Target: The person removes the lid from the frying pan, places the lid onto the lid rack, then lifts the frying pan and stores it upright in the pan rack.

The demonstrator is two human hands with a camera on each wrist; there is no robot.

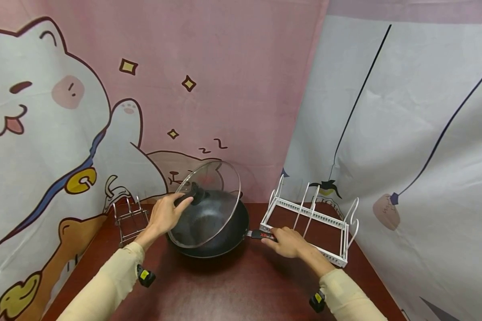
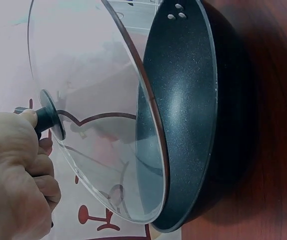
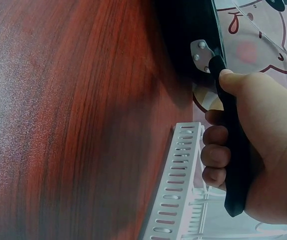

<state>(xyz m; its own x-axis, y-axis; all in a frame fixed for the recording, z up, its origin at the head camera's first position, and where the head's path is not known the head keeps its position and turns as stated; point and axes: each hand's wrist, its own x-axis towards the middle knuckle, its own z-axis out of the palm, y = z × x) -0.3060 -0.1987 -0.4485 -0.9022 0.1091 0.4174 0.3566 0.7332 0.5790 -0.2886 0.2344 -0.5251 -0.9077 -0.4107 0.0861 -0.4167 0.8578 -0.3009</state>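
Observation:
My left hand point(image 1: 166, 217) grips the black knob of a glass lid point(image 1: 221, 196), which is tilted over a dark wok point(image 1: 241, 227). In the left wrist view the lid's metal rim overlaps the wok's opening, and the inside of the wok point(image 2: 183, 100) shows speckled and bare. My right hand point(image 1: 288, 241) holds the wok's black handle point(image 1: 259, 234), fingers curled round it. Seen from the right wrist, the handle point(image 3: 236, 165) runs along the palm, with the thumb on top near the riveted metal bracket point(image 3: 199, 55).
A white metal rack point(image 1: 343, 225) with upright wire dividers stands to the right, partly behind my right hand. At the back left is a smaller wire rack point(image 1: 130, 215). All of it sits on a reddish-brown wooden table point(image 1: 209, 290), with printed cartoon curtains point(image 1: 241, 89) behind.

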